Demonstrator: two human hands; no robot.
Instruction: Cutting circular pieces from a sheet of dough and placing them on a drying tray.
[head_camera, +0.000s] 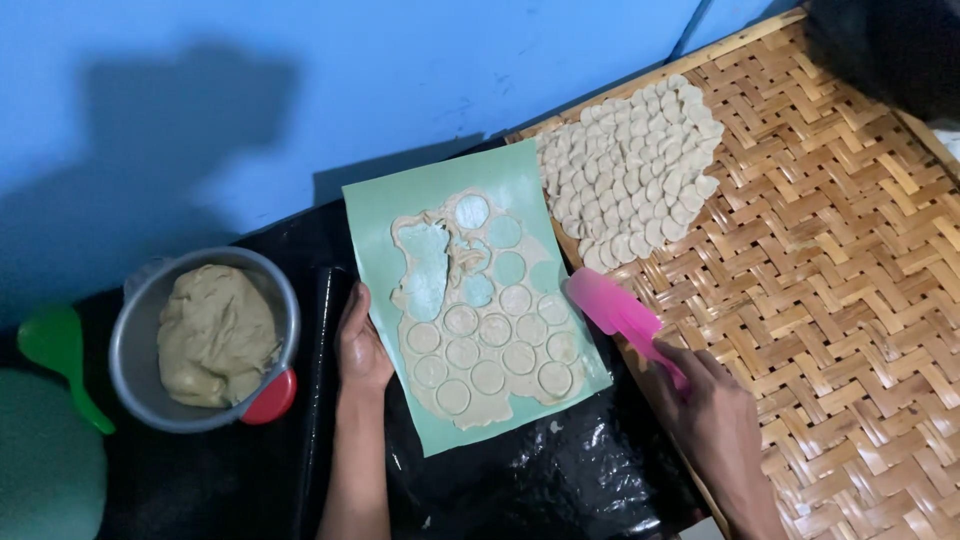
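Right hand (712, 415) closed on pink plastic spatula (612, 312) | left hand (360, 345) pressed flat on pale green cutting mat (385, 215) | risk: thin cut dough rounds (487, 352) on mat could be torn if lifted hastily.

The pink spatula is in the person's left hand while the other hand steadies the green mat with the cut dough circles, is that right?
Not quite: in the head view, the pink spatula is in the right hand. The left hand steadies the green mat with the cut dough circles.
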